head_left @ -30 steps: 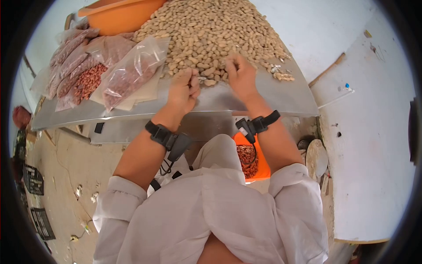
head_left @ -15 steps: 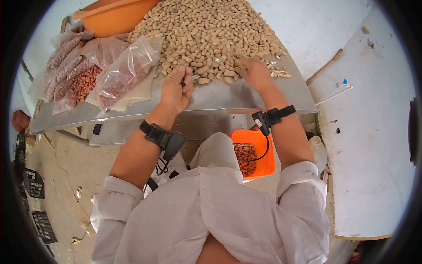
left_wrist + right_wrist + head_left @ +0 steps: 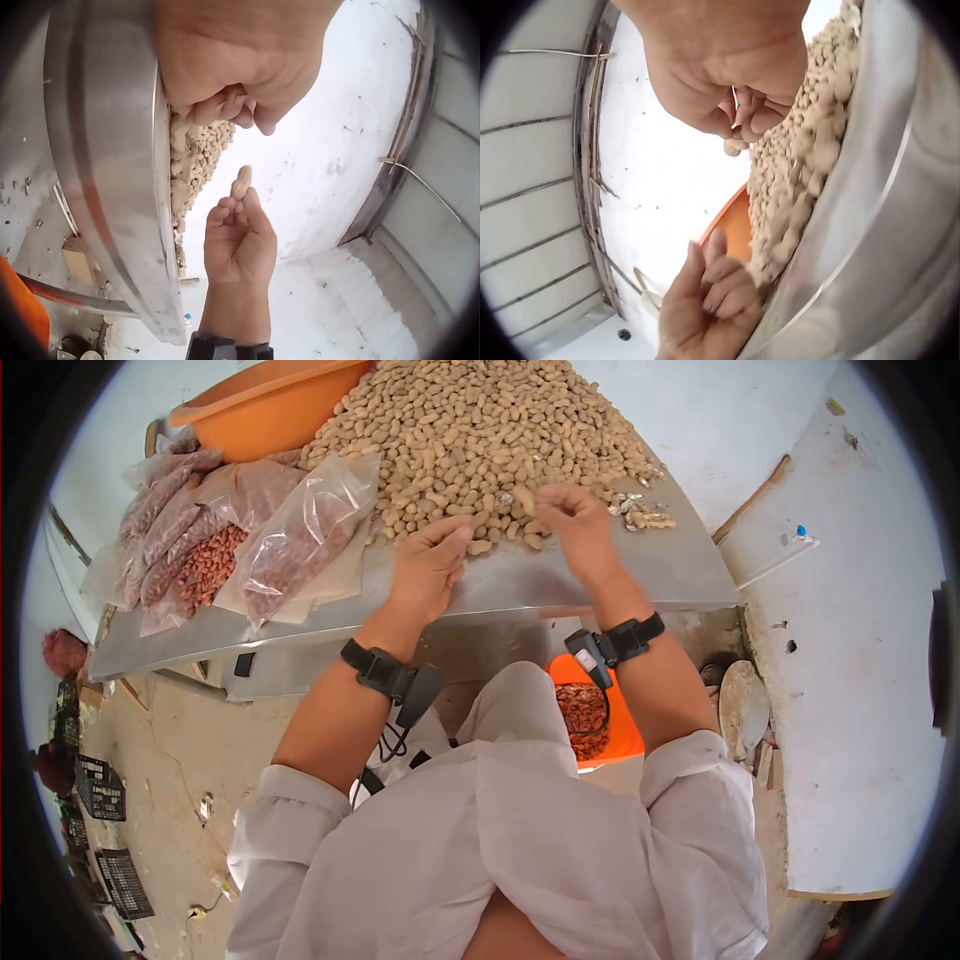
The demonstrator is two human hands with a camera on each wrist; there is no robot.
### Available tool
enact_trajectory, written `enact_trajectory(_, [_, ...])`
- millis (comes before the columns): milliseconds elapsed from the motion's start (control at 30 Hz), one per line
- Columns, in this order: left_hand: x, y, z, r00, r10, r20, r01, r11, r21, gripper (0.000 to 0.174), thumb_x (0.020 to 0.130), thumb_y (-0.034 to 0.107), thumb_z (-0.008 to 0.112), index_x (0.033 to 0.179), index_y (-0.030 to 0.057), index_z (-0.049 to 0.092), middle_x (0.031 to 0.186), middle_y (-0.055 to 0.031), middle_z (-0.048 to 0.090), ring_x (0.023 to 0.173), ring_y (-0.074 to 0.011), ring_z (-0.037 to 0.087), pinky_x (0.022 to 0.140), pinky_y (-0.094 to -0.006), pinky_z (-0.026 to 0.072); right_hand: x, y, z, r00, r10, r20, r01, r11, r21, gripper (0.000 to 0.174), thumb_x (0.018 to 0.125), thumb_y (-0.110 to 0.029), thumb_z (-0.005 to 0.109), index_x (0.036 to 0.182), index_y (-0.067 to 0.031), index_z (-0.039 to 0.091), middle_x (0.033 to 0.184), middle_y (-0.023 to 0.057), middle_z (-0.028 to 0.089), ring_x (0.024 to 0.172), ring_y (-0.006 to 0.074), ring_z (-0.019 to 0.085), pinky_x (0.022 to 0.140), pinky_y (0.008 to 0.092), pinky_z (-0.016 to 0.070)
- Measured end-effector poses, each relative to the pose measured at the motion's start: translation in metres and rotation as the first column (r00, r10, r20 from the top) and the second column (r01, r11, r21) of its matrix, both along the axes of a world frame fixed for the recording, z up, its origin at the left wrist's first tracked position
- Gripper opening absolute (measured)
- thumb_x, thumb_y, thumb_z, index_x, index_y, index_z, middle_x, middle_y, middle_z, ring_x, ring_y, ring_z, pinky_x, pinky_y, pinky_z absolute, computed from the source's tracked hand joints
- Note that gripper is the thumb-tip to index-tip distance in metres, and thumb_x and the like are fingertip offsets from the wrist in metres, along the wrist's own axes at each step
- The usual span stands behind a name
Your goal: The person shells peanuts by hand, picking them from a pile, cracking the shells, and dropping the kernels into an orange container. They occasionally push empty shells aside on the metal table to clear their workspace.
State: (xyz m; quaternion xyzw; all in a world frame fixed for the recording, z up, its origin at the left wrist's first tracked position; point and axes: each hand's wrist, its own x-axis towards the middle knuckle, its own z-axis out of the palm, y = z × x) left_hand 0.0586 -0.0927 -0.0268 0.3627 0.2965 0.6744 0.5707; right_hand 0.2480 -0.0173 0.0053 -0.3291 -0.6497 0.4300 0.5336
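Observation:
A heap of unshelled peanuts [image 3: 480, 430] lies on the metal table [image 3: 600, 575] in front of me. At its near edge my right hand [image 3: 585, 535] pinches one peanut [image 3: 241, 182] between thumb and fingertips, its end sticking out past them in the left wrist view. My left hand [image 3: 430, 570] is held to the left of it, over the table edge side of the heap. Seen from the right wrist, the left hand's thumb and index finger point up while its other fingers curl toward the palm; no thing shows between them, and the inside of the palm is hidden.
Left of the heap lie clear bags of red peanut kernels [image 3: 210, 565] and a larger clear bag [image 3: 310, 540]. An orange basin [image 3: 270, 410] stands behind them. Broken shells [image 3: 640, 512] lie at the right. Below the table is an orange container [image 3: 625, 730] holding red bits.
My right hand moved right from beside the left one to the heap's right front, and now has a peanut in its fingertips. The left hand's thumb and index finger have straightened from a tighter curl.

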Motion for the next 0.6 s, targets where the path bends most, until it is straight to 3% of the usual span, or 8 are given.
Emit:
enact_trajectory(67, [0.004,-0.003,0.007,0.998,0.035,-0.048,-0.037,0.998,-0.044,0.024,0.087,0.012,0.062,0.108,0.0003,0.06,0.073,0.0048,0.052,0.053,-0.0027,0.038,0.045,-0.0169,0.0273,-0.023,-0.015,-0.01,0.993,0.095,-0.068,-0.096,0.995,-0.013,0.013,0.077,-0.005,0.065,0.089,-0.0008,0.061,0.08,0.0,0.061,0.069,0.0052,0.054,0.06,0.0198,0.0437])
enact_trajectory(167, [0.002,-0.003,0.006,0.999,0.016,-0.047,-0.016,1.0,0.001,0.022,0.087,0.013,0.062,0.106,0.0013,0.061,0.075,0.0047,0.055,0.053,-0.0015,0.038,0.045,-0.016,0.0271,-0.048,-0.028,-0.023,0.961,0.251,-0.118,-0.247,0.968,0.046,0.014,0.079,-0.004,0.064,0.093,-0.001,0.061,0.079,-0.0001,0.061,0.065,0.0052,0.052,0.059,0.0191,0.0425])
enact_trajectory(367, [0.0,0.001,-0.002,0.998,0.058,-0.04,-0.058,0.998,-0.014,0.017,0.088,0.012,0.06,0.103,0.0029,0.061,0.077,0.0049,0.056,0.053,-0.0003,0.038,0.045,-0.0156,0.0274,-0.052,-0.03,-0.03,0.96,0.264,-0.09,-0.262,0.964,0.031,0.015,0.08,-0.006,0.065,0.093,0.0005,0.06,0.077,0.0016,0.061,0.068,0.0063,0.055,0.06,0.0205,0.0439])
enact_trajectory(567, [0.003,-0.004,0.009,0.997,-0.05,-0.054,0.053,0.998,0.038,0.018,0.089,0.013,0.058,0.102,0.0015,0.061,0.075,0.0048,0.055,0.054,-0.0009,0.038,0.046,-0.0157,0.0271,-0.049,-0.025,-0.026,0.905,0.324,-0.274,-0.368,0.921,-0.128,0.015,0.082,-0.008,0.063,0.093,0.0025,0.062,0.08,0.0041,0.063,0.069,0.0085,0.056,0.059,0.0223,0.0462])
enact_trajectory(600, [0.003,-0.002,0.013,0.996,-0.02,-0.088,0.02,1.0,-0.001,0.018,0.089,0.014,0.058,0.102,0.0011,0.061,0.075,0.0045,0.055,0.053,-0.0013,0.038,0.046,-0.0159,0.0273,-0.048,-0.021,-0.025,0.917,0.328,-0.228,-0.359,0.927,-0.108,0.015,0.082,-0.007,0.062,0.093,0.0025,0.062,0.08,0.0046,0.063,0.069,0.0091,0.057,0.06,0.0226,0.0467])
